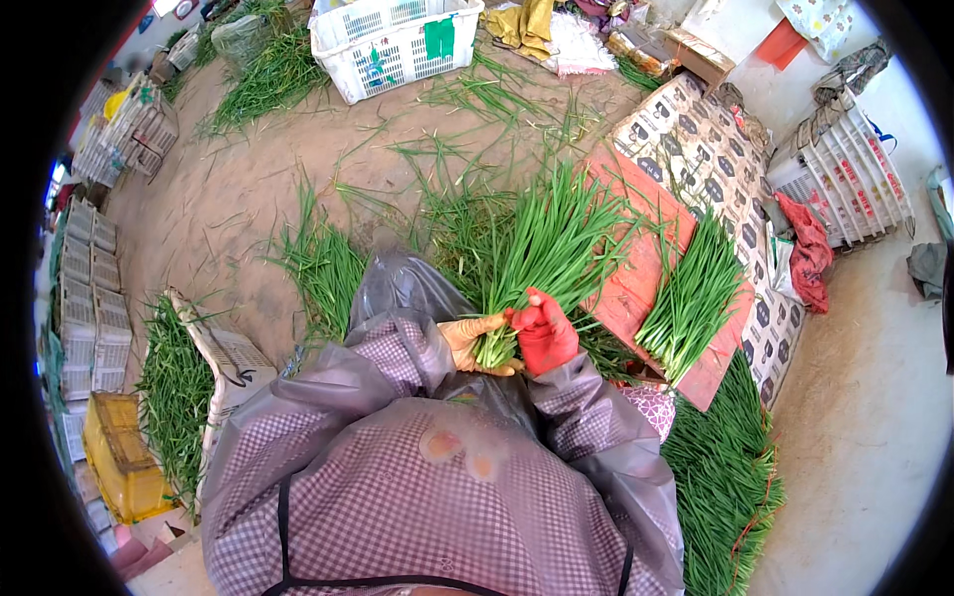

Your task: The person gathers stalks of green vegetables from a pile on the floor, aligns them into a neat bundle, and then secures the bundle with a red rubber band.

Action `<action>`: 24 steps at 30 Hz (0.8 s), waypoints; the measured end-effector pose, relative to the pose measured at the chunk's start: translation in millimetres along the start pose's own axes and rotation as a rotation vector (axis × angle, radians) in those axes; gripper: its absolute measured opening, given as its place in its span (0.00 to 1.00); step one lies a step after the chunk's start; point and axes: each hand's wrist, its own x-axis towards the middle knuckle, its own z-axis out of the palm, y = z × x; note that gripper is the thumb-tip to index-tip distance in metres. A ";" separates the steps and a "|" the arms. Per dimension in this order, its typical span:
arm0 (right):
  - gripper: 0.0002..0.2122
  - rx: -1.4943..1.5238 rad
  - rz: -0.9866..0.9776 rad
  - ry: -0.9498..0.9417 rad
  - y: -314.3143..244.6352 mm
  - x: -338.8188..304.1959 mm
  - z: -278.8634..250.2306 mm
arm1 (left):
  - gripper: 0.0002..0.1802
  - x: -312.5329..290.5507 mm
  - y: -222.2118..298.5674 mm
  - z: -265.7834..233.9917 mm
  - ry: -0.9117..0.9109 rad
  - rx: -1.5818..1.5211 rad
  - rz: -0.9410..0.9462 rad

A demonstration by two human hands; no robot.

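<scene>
A bunch of long green chives (552, 238) is held in front of me, its leaves fanning away and to the right, its pale stem ends toward me. My left hand (465, 340), in a tan glove, wraps round the stems. At the right edge of the same bunch is my right hand (547, 336), in a red glove, with its fingers drawn together; what they pinch, if anything, is hidden. To the right, a second bunch of chives (691, 298) lies on a reddish board (636, 189).
A big pile of chives (720, 477) lies at my right. More loose greens (323, 263) lie on the floor ahead. A white crate (397, 50) stands at the far side, a yellow crate (124, 457) at the left. Patterned cardboard (686, 124) lies beyond the board.
</scene>
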 end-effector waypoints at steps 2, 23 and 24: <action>0.16 0.016 0.009 0.001 -0.9 2.4 -1.9 | 0.22 -0.5 0.2 4.4 0.010 -0.005 -0.005; 0.14 -0.033 -0.141 -0.213 -129.2 19.6 38.1 | 0.35 0.5 7.5 31.9 0.022 0.271 0.212; 0.13 -0.423 -0.091 -0.028 -119.6 12.0 46.5 | 0.34 1.6 6.8 33.9 0.048 0.275 0.224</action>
